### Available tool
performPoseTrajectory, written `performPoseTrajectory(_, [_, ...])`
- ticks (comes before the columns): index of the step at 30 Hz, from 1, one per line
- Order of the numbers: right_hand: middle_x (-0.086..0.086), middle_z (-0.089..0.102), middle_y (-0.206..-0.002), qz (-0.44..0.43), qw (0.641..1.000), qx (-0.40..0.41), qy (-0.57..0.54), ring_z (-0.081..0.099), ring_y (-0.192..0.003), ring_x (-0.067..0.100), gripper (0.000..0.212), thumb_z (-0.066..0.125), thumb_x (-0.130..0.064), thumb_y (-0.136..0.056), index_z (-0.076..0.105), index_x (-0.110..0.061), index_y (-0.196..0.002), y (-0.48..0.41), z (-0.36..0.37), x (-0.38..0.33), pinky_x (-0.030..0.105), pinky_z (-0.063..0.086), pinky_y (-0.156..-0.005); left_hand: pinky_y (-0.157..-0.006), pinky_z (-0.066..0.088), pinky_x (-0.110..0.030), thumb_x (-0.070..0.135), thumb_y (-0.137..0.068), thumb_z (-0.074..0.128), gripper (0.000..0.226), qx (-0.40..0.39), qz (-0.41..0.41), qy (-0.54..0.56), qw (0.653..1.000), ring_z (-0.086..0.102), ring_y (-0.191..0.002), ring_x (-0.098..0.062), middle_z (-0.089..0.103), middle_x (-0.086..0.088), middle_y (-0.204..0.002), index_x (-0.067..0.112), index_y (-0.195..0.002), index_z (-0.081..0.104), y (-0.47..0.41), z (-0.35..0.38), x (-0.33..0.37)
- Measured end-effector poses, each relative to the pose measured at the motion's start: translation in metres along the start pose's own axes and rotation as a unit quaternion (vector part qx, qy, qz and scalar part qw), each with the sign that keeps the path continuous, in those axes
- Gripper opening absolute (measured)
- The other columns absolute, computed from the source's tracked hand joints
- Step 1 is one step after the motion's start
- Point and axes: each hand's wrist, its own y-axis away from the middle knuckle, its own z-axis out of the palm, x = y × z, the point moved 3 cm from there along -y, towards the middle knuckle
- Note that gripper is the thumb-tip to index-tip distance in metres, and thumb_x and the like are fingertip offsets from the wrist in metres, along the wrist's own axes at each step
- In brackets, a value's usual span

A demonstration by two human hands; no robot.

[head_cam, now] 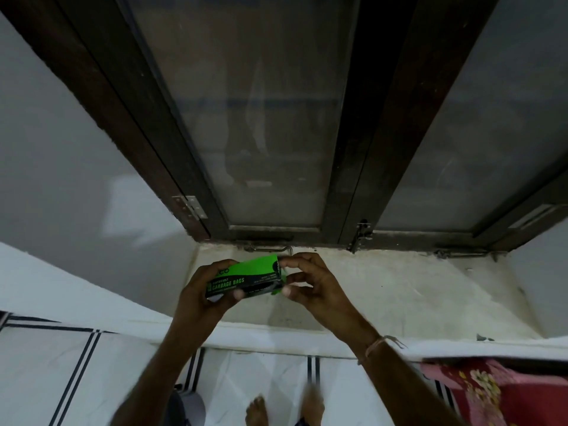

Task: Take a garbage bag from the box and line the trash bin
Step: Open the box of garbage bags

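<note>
A green and black box of garbage bags [246,278] is held in the air over a pale stone window sill [384,290]. My left hand [203,293] grips the box's left end from below, thumb on the front face. My right hand [310,281] pinches the green flap at the box's right end with thumb and fingertips. No loose bag shows outside the box. No trash bin is plainly in view.
A dark wooden window frame [365,149] with frosted panes rises behind the sill, with metal latches along its bottom rail. White wall tiles with dark stripes [92,364] run below the sill. A red flowered cloth [491,392] lies at lower right. Bare feet [258,410] stand on the floor.
</note>
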Motion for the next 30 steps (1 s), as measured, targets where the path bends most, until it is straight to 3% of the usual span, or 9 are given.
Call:
performPoseTrajectory(5, [0.011,0.061,-0.120,-0.045,0.997,0.053,0.016,0.065,-0.111,0.021,0.008,0.073,-0.008,-0.090,0.075,-0.009,-0.097,0.002,-0.006,-0.004,0.034,0.059,-0.091,-0.086,0.054,-0.013,0.029,-0.078,0.079,0.049,0.023,-0.005,-0.004,1.000,0.064,-0.109,0.003,0.067,0.013,-0.120,0.036,-0.124,0.065,0.002,-0.009,-0.007])
performPoseTrajectory(8, [0.015,0.068,-0.103,-0.041,0.996,0.075,0.018,0.068,-0.100,0.025,0.005,0.074,-0.006,-0.089,0.076,-0.001,-0.091,0.001,-0.001,0.001,0.035,0.058,-0.083,-0.086,0.054,-0.012,0.028,-0.077,0.080,0.049,0.023,0.002,-0.010,1.000,0.065,-0.110,0.003,0.066,0.007,-0.123,0.034,-0.124,0.065,0.003,-0.009,-0.006])
performPoseTrajectory(12, [0.010,0.070,-0.094,0.007,0.997,0.065,-0.039,0.069,-0.089,0.018,0.025,0.079,0.004,-0.080,0.074,-0.002,-0.104,0.000,0.007,0.005,0.033,0.058,-0.085,-0.084,0.052,-0.009,0.030,-0.077,0.080,0.048,0.023,0.007,-0.019,1.000,0.062,-0.107,0.008,0.065,0.007,-0.123,0.039,-0.121,0.064,0.002,-0.009,-0.002])
performPoseTrajectory(16, [0.026,0.063,-0.094,0.007,0.995,0.089,-0.039,0.065,-0.081,0.018,0.050,0.081,0.005,-0.078,0.073,-0.014,-0.123,0.002,0.010,0.005,0.032,0.059,-0.082,-0.085,0.052,-0.011,0.033,-0.076,0.080,0.047,0.024,0.013,-0.023,0.999,0.063,-0.107,0.005,0.066,0.006,-0.122,0.040,-0.120,0.065,0.003,-0.012,-0.002])
performPoseTrajectory(20, [0.009,0.066,-0.110,0.004,0.997,0.074,0.016,0.068,-0.091,0.015,0.065,0.083,0.000,-0.076,0.066,-0.023,-0.135,0.002,0.011,0.002,0.035,0.060,-0.091,-0.087,0.051,-0.010,0.032,-0.074,0.080,0.048,0.015,0.011,-0.014,1.000,0.063,-0.110,0.004,0.066,0.007,-0.122,0.038,-0.120,0.068,0.004,-0.012,-0.002])
performPoseTrajectory(23, [0.001,0.063,-0.122,0.005,0.998,0.050,0.046,0.066,-0.092,0.018,0.068,0.085,-0.005,-0.076,0.063,-0.025,-0.137,0.000,0.012,-0.002,0.039,0.062,-0.086,-0.087,0.050,-0.010,0.031,-0.074,0.082,0.049,-0.002,0.020,-0.020,1.000,0.063,-0.111,0.002,0.066,0.015,-0.115,0.034,-0.121,0.066,0.001,-0.014,0.001])
performPoseTrajectory(26, [0.005,0.064,-0.121,0.012,0.998,0.049,0.044,0.064,-0.092,0.025,0.063,0.087,-0.009,-0.074,0.065,-0.020,-0.132,-0.003,0.015,-0.004,0.045,0.061,-0.085,-0.088,0.051,-0.012,0.033,-0.077,0.087,0.050,-0.017,0.046,-0.034,0.998,0.064,-0.111,-0.001,0.064,0.018,-0.119,0.030,-0.123,0.067,-0.003,-0.018,0.004])
performPoseTrajectory(30, [0.006,0.065,-0.119,0.032,0.999,0.022,0.021,0.068,-0.099,0.021,0.051,0.086,-0.012,-0.078,0.063,-0.017,-0.123,-0.002,0.017,-0.003,0.034,0.060,-0.086,-0.087,0.051,-0.011,0.049,-0.075,0.077,0.052,-0.035,0.079,-0.079,0.993,0.062,-0.110,0.002,0.064,0.017,-0.116,0.031,-0.122,0.066,-0.009,-0.021,0.013])
